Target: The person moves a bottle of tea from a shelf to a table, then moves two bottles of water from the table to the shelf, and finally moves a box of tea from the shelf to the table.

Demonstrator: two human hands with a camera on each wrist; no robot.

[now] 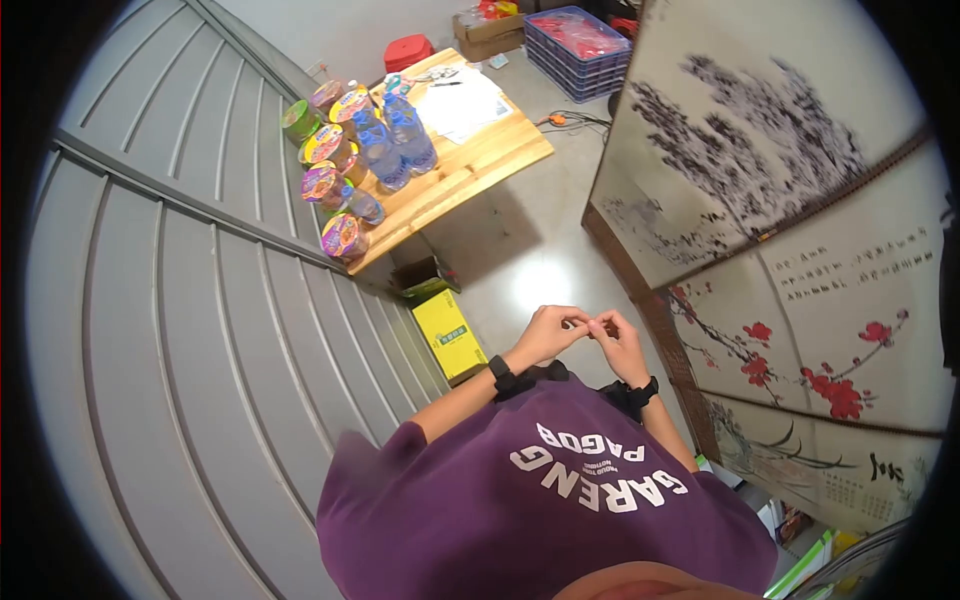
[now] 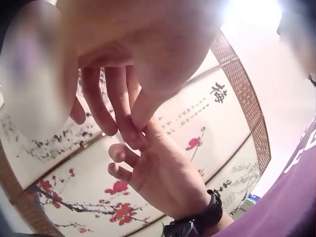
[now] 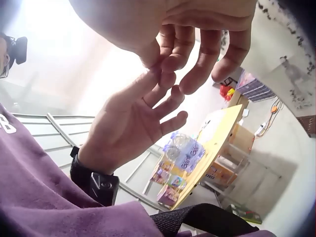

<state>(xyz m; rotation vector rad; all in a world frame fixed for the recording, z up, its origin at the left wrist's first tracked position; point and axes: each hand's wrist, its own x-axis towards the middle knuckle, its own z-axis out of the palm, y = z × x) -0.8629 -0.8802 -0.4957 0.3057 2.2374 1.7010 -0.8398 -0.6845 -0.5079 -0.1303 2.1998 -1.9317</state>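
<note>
Both hands meet in front of the purple shirt (image 1: 480, 470), away from the table. My left hand (image 1: 546, 336) has its thumb and forefinger tips against those of my right hand (image 1: 622, 352). In the left wrist view, the other fingers of the left hand (image 2: 163, 54) hang loosely bent, and the right hand (image 2: 165, 170) comes up to meet them from below. The right wrist view shows the right hand (image 3: 207, 17) above, its fingers loosely bent, touching the left hand (image 3: 123, 121). No object shows between the fingertips. A black band circles each wrist.
A wooden table (image 1: 480, 165) holds water bottles (image 1: 385, 150), several instant noodle cups (image 1: 322, 147) and white papers (image 1: 460, 105). A yellow box (image 1: 448, 330) stands on the floor by the grey slatted wall (image 1: 200, 290). At right rises a painted folding screen (image 1: 760, 290). Blue crates (image 1: 577, 60) stand behind.
</note>
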